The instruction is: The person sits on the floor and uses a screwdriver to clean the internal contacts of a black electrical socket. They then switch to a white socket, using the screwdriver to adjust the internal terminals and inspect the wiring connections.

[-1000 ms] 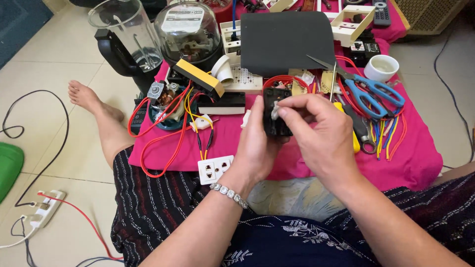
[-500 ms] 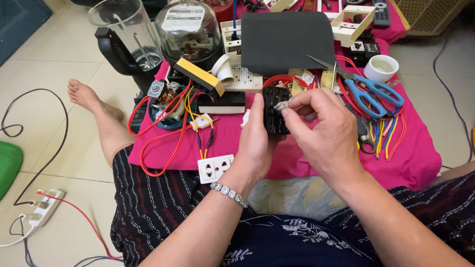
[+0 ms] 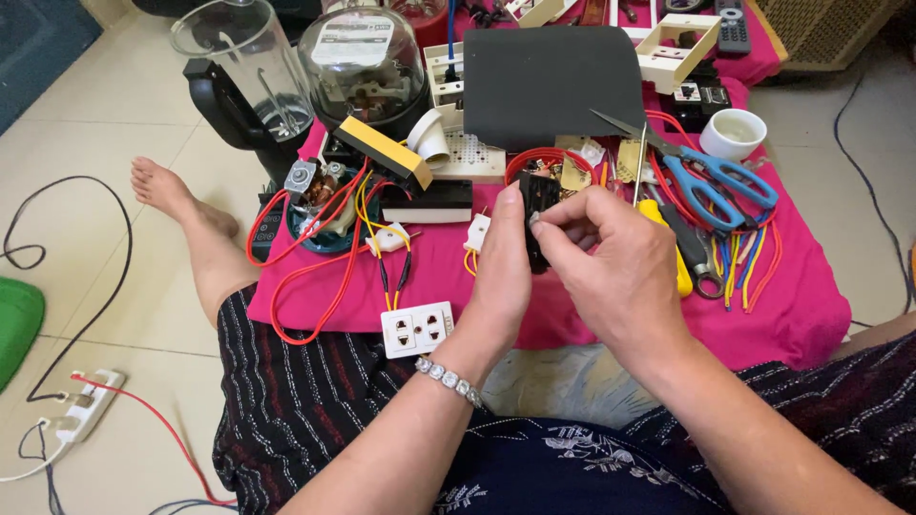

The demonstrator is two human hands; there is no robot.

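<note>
My left hand grips a small black electrical part and holds it upright above the pink cloth. My right hand pinches a tiny silvery piece against the front of that black part with thumb and forefinger. A silver bracelet sits on my left wrist. Directly beyond the hands lie a red wire loop and a white socket plate.
Blue-handled scissors, a yellow-handled screwdriver, pliers and coloured wires lie at the right. A blender jug, a glass-domed meter, a dark flat box and a white cup stand behind. A power strip lies on the floor.
The hands and black part have shifted slightly; my right fingers moved from its top down to its front face.
</note>
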